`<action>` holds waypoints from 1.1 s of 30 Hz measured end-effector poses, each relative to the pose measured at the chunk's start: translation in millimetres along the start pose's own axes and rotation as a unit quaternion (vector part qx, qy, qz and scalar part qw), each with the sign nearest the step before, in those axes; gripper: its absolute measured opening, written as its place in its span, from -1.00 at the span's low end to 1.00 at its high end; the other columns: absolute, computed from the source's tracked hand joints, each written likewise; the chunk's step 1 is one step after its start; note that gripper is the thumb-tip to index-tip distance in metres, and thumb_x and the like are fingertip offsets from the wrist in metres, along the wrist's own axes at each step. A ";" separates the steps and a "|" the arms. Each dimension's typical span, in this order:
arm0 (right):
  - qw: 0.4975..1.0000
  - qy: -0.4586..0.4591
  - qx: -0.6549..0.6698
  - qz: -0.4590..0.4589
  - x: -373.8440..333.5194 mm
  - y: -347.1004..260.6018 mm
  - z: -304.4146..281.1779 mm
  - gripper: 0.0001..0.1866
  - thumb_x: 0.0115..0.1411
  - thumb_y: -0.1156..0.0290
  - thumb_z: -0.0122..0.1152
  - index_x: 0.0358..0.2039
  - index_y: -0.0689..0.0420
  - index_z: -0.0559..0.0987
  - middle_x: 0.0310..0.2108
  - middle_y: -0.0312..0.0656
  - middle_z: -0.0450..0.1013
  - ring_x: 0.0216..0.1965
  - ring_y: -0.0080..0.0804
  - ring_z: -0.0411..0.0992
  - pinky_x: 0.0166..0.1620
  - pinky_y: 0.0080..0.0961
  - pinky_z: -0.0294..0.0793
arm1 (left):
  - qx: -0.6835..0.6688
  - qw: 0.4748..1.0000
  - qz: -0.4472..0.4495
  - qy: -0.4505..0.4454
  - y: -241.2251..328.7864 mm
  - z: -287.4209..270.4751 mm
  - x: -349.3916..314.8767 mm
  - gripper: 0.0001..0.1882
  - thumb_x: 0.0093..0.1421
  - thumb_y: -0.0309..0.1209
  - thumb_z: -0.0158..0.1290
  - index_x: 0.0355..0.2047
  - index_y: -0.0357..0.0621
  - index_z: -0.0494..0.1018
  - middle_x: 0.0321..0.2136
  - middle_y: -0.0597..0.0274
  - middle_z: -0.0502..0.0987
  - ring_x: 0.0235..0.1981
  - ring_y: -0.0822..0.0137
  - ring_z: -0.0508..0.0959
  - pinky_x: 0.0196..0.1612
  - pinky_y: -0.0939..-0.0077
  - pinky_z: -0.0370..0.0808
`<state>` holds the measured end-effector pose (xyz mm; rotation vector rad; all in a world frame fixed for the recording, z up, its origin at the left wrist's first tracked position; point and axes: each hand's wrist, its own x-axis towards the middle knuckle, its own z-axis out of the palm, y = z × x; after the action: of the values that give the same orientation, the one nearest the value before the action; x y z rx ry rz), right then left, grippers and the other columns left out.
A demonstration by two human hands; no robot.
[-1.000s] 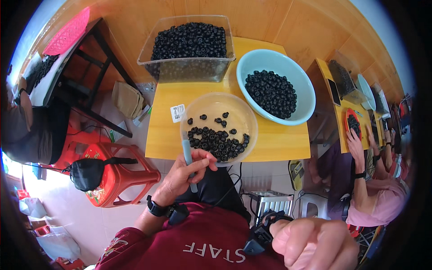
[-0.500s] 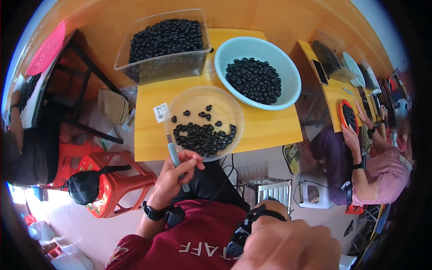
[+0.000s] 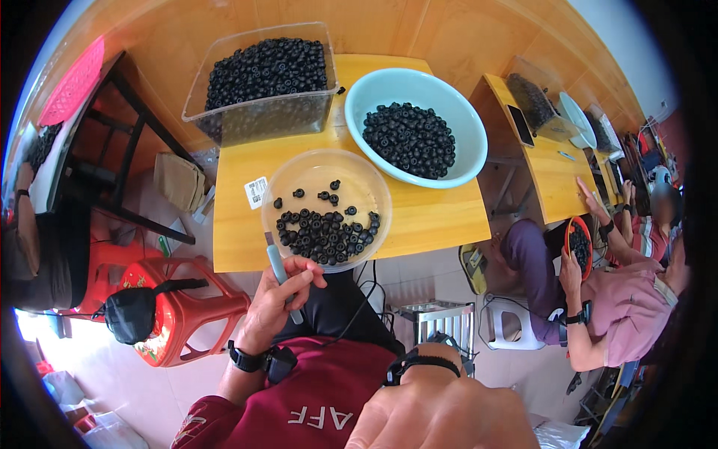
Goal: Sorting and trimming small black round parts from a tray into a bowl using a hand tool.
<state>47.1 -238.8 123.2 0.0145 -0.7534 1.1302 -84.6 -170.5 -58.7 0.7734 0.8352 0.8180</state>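
My left hand [image 3: 278, 299] is closed around a slim craft knife [image 3: 276, 263] with a pale blue handle, its dark narrow tip pointing up and away from me. That tip reaches the near-left rim of a shallow, clear round tub [image 3: 364, 176]. Small black ring-shaped rubber parts [image 3: 327, 241] lie heaped in the tub's near half, several scattered farther back. Close to the camera at the bottom, my right hand [image 3: 449, 411] shows its back and knuckles; its fingers are hidden, so I cannot see whether anything is in them.
On the yellow table [image 3: 441, 217] stand a clear rectangular bin [image 3: 273, 123] and a light blue basin [image 3: 470, 138], both holding black parts. A red stool [image 3: 198, 303] is at left. On the right, a co-worker [image 3: 628, 318] holds a red bowl [image 3: 590, 258] of black parts beside another table.
The whole view has shifted slightly. My right hand has moved a little left and down; my left hand keeps the craft knife. The co-worker's red bowl is lower and farther from their table.
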 end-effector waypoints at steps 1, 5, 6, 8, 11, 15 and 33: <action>0.997 0.043 0.008 -0.058 -0.8 3.9 2.8 -0.80 -0.22 0.78 0.15 -0.74 0.19 0.40 -0.55 0.18 0.48 -0.70 -0.35 0.47 -0.64 -0.55 0.50 | 0.004 1.000 0.001 0.002 0.9 1.0 0.8 -0.81 0.17 -0.43 -0.01 -0.27 -0.30 0.43 -0.47 0.15 0.51 -0.73 0.63 0.20 -0.65 0.76 0.08; 0.991 -0.056 0.100 -0.071 -19.5 5.9 2.2 -0.79 -0.15 0.75 0.17 -0.75 0.20 0.40 -0.55 0.23 0.46 -0.68 -0.30 0.48 -0.61 -0.53 0.52 | 0.006 1.000 -0.005 0.013 2.2 2.6 -4.4 -0.81 0.17 -0.42 0.00 -0.27 -0.30 0.43 -0.47 0.16 0.52 -0.73 0.64 0.20 -0.65 0.78 0.08; 0.993 0.052 0.101 -0.024 -27.7 -2.3 16.6 -0.80 -0.12 0.72 0.19 -0.75 0.22 0.41 -0.52 0.28 0.46 -0.64 -0.23 0.50 -0.57 -0.46 0.54 | 0.004 1.000 -0.001 0.021 0.1 -0.4 -3.4 -0.81 0.17 -0.42 0.00 -0.27 -0.30 0.43 -0.47 0.16 0.52 -0.73 0.64 0.20 -0.65 0.78 0.08; 0.982 0.155 0.104 0.031 -29.3 -4.1 21.6 -0.80 -0.08 0.69 0.20 -0.75 0.24 0.42 -0.50 0.34 0.45 -0.60 -0.16 0.52 -0.54 -0.40 0.56 | -0.001 1.000 -0.008 0.005 -3.6 -1.9 -1.6 -0.82 0.17 -0.41 0.00 -0.29 -0.29 0.43 -0.46 0.17 0.52 -0.72 0.65 0.20 -0.65 0.78 0.08; 0.983 0.115 0.143 0.006 -20.0 3.8 6.5 -0.81 -0.04 0.63 0.24 -0.73 0.31 0.45 -0.48 0.44 0.42 -0.52 0.02 0.54 -0.49 -0.24 0.57 | 0.006 1.000 -0.014 0.001 -1.4 0.0 -1.0 -0.83 0.18 -0.40 0.01 -0.29 -0.27 0.43 -0.45 0.19 0.51 -0.71 0.65 0.20 -0.65 0.78 0.07; 0.980 0.054 0.192 0.020 -25.3 1.6 7.3 -0.79 -0.02 0.58 0.28 -0.70 0.37 0.48 -0.47 0.50 0.40 -0.49 0.13 0.52 -0.48 -0.14 0.57 | 0.018 1.000 -0.025 0.000 1.5 3.1 -2.1 -0.86 0.17 -0.46 -0.05 -0.30 -0.27 0.40 -0.44 0.14 0.50 -0.71 0.61 0.22 -0.63 0.75 0.11; 0.915 0.205 0.259 0.231 -15.5 -7.6 19.7 -0.85 0.01 0.62 0.26 -0.58 0.46 0.50 -0.58 0.24 0.41 -0.61 -0.11 0.40 -0.57 -0.42 0.45 | 0.014 0.999 -0.031 -0.001 -1.7 1.4 -2.5 -0.83 0.19 -0.38 0.02 -0.29 -0.24 0.42 -0.44 0.23 0.51 -0.69 0.66 0.20 -0.62 0.78 0.07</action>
<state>39.6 -262.1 132.3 0.0456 -0.0589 1.6949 -83.9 -173.8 -58.7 0.7691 0.8654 0.7517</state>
